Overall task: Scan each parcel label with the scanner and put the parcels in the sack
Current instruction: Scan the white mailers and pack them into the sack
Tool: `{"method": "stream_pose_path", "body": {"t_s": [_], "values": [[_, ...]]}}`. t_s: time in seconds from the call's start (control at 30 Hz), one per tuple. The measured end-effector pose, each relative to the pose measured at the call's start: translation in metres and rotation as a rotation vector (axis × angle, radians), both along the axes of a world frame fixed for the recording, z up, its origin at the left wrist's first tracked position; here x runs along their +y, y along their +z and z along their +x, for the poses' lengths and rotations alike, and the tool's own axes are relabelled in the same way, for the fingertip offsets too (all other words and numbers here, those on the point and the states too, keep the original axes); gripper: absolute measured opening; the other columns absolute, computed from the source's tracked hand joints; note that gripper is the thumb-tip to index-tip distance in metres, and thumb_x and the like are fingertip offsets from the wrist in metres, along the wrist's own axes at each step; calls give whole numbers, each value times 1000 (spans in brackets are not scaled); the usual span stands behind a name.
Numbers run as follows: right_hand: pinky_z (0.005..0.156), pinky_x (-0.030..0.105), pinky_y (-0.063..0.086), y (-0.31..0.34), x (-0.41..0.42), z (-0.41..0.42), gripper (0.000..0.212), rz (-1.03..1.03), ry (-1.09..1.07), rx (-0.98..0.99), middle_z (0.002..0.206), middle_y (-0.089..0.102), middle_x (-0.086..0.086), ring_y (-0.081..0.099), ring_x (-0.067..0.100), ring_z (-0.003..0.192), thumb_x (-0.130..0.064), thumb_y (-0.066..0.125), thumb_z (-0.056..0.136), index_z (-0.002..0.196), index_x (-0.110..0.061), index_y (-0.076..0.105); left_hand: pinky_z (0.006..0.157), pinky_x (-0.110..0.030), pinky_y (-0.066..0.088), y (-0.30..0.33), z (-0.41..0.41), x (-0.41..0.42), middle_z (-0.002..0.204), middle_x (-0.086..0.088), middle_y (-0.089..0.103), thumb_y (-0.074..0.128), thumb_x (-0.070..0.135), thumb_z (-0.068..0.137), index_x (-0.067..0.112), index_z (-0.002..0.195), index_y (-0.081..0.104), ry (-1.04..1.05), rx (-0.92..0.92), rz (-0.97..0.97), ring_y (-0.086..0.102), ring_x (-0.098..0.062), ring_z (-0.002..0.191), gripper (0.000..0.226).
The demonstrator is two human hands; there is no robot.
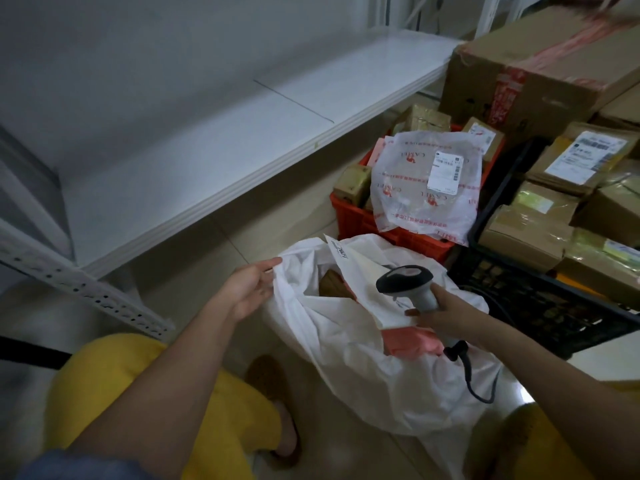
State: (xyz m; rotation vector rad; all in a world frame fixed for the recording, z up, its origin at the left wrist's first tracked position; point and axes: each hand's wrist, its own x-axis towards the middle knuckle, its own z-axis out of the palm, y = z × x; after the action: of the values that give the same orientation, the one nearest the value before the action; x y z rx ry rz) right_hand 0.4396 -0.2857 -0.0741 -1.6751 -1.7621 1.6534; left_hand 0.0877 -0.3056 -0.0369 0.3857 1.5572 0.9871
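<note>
At the far left we see a white metal shelf [207, 157] running along the wall above a pale tiled floor [221, 258], and below it our yellow trousers [114, 386]. Our left hand [247, 289] reaches to the left rim of the sack [381, 386], fingers extended and loosely curved against the plastic; we cannot tell whether it pinches the edge. The sack is thin, white and crumpled, standing open on the floor, with a brown parcel [334, 284], a white mailer [360, 271] and a pink mailer [410, 342] showing in its mouth. Over the sack's right side our right hand [446, 315] grips the grey handle of the scanner [407, 280], whose dark head points left; its black cable [474, 386] trails down the sack. Behind the sack an orange crate [353, 216] holds small boxes and a white printed bag parcel [426, 185] with its label [445, 171] facing up. Right of it a black crate [540, 303] carries taped brown parcels [540, 220], with a large carton [540, 74] beyond.
</note>
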Motion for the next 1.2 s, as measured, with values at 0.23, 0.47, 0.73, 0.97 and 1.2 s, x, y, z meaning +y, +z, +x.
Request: {"method": "stream_pose_path", "body": {"t_s": [0.23,0.47,0.73,0.97,1.2], "values": [[94,47,54,-12,-10,1,51,14,102,-82,117,63,3,65,20,108,-13,69,82,118,-38,42,94,-44,52,-6,10,10,104,-16,64,74,-3,79,2,95,60,20,219,-58,63,-30,97,21],[83,26,49,-20,-12,-5,49,50,364,-324,102,62,-6,57,6,86,-31,66,89,131,-35,41,84,-34,52,-27,17,34,91,-9,67,62,11,89,2,92,71,254,754,34,63,-22,86,13],[74,31,58,-34,1,-15,54,-53,-27,16,108,61,1,65,17,91,-14,66,89,134,-30,40,91,-39,54,-26,9,23,100,-9,72,69,16,89,8,101,74,26,575,242,67,-25,96,16],[77,45,59,-27,10,8,51,-281,-316,178,119,57,14,68,35,97,-4,58,93,129,-33,38,85,-46,55,-47,16,5,102,-14,69,64,-2,87,8,114,62,-39,311,-26,67,-30,86,29],[59,38,58,-61,-3,86,51,-323,-667,41,112,54,21,61,34,87,1,56,90,133,-22,43,73,-55,50,-53,35,2,123,-15,56,69,21,90,16,132,42,-384,410,-490,58,-36,97,49]]}}
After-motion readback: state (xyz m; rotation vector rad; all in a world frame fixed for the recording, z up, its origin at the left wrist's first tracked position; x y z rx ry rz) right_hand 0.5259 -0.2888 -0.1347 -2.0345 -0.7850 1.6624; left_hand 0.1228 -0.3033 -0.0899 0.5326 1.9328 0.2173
